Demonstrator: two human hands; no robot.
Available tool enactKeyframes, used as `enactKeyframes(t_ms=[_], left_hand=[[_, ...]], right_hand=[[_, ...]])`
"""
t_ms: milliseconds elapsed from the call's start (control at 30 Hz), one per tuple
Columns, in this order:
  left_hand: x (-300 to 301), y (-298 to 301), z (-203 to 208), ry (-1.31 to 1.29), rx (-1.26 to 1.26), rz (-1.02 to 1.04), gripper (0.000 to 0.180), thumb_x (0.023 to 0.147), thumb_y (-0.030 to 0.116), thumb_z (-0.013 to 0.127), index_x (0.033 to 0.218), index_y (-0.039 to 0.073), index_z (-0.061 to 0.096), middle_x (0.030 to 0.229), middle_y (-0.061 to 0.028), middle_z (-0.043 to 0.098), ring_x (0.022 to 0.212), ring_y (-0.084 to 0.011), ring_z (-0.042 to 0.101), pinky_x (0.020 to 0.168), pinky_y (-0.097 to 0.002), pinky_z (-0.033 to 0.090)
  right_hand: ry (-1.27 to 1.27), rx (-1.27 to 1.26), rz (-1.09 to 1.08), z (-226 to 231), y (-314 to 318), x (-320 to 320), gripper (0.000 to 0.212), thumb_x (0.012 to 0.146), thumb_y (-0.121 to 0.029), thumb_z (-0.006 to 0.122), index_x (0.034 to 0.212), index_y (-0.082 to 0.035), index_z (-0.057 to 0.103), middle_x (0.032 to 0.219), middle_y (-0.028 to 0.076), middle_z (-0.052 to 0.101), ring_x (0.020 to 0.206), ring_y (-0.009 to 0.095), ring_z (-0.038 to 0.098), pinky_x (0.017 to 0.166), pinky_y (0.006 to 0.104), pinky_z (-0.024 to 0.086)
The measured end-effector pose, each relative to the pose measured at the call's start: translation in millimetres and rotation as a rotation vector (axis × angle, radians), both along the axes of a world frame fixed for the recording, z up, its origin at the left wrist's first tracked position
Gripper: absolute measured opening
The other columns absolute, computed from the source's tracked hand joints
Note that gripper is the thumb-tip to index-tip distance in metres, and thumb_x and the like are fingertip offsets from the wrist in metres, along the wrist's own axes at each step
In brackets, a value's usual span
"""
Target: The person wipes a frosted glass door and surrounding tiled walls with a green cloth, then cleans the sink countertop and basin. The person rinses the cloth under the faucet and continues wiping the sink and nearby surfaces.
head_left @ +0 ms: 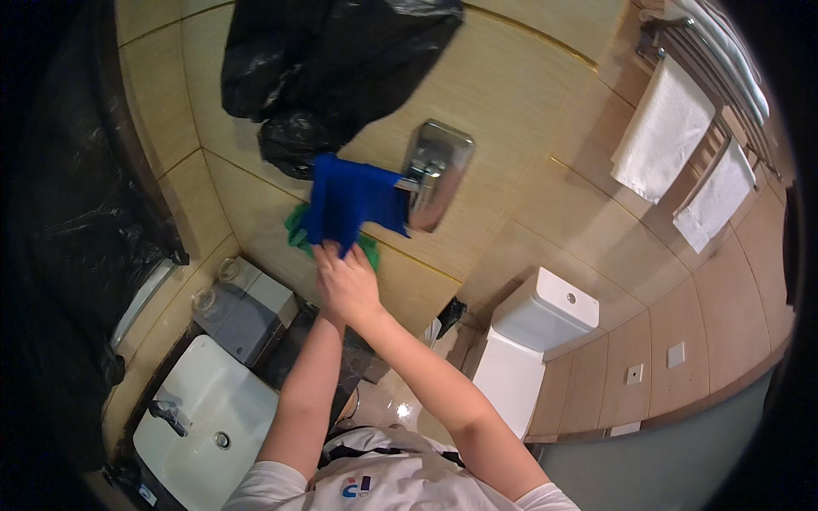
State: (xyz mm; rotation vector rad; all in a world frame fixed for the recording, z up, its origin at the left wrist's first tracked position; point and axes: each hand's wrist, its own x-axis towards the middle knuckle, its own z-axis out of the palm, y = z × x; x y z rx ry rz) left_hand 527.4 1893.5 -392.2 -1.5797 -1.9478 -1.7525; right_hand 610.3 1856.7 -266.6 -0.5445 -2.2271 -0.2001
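Observation:
Both my arms reach up and forward to the wall, and the hands overlap at the middle. My right hand (pixel 354 294) lies on top, its fingers at the lower edge of a blue cloth (pixel 345 200), seemingly gripping it. My left hand (pixel 326 285) is mostly covered by the right one, so its grip is hidden. The blue cloth hangs beside a chrome wall fixture (pixel 443 162), and its right end overlaps the fixture's lower part. Behind the blue cloth and around the fingers, a green cloth (pixel 298 228) shows in part.
Black plastic sheeting (pixel 341 60) hangs above the cloths; more black sheeting (pixel 77 255) covers the left side. A white washbasin (pixel 213 409) with a dark tap stands lower left, beside a grey box (pixel 247 315). At right are a white toilet (pixel 545 307) and a rack with white towels (pixel 665 128).

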Motion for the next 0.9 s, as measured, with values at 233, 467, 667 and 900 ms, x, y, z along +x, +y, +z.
enactKeyframes(t_ms=[233, 467, 667, 900], left_hand=[[46.3, -43.6, -65.3, 0.192, -0.073, 0.150, 0.055, 0.094, 0.038, 0.039, 0.141, 0.012, 0.033, 0.145, -0.0203, 0.029, 0.132, -0.0419, 0.027, 0.109, -0.0553, 0.016], [-21.1, -12.5, -42.1, 0.253, 0.053, 0.119, 0.055, 0.093, 0.039, 0.039, 0.141, 0.012, 0.033, 0.145, -0.0204, 0.029, 0.131, -0.0424, 0.027, 0.109, -0.0561, 0.016], [-197.8, 50.9, 6.8, 0.218, 0.191, 0.268, 0.055, 0.093, 0.039, 0.039, 0.140, 0.012, 0.033, 0.144, -0.0205, 0.029, 0.131, -0.0428, 0.027, 0.108, -0.0568, 0.017], [-261.0, 60.4, -69.8, -0.012, 0.062, 0.373, 0.055, 0.093, 0.039, 0.040, 0.140, 0.012, 0.034, 0.144, -0.0205, 0.029, 0.131, -0.0432, 0.028, 0.108, -0.0576, 0.017]], right_hand=[[0.141, -0.210, -0.206, -88.0, -45.1, 51.0, 0.060, 0.077, -0.031, 0.064, 0.125, 0.002, 0.049, 0.122, 0.022, 0.052, 0.115, 0.038, 0.047, 0.099, 0.0485, 0.034], [0.083, -0.099, -0.172, -78.9, -18.0, -23.4, 0.061, 0.078, -0.033, 0.063, 0.123, 0.005, 0.046, 0.123, 0.025, 0.047, 0.115, 0.045, 0.042, 0.096, 0.0528, 0.031], [-0.015, -0.029, 0.027, -1.2, 24.6, -181.9, 0.068, 0.074, -0.027, 0.065, 0.133, -0.001, 0.042, 0.141, 0.021, 0.034, 0.126, 0.034, 0.038, 0.100, 0.0455, 0.032], [-0.356, 0.027, 0.168, -77.2, 48.0, -281.5, 0.062, 0.078, -0.020, 0.060, 0.135, -0.005, 0.042, 0.147, 0.015, 0.028, 0.135, 0.028, 0.027, 0.110, 0.0397, 0.023]])
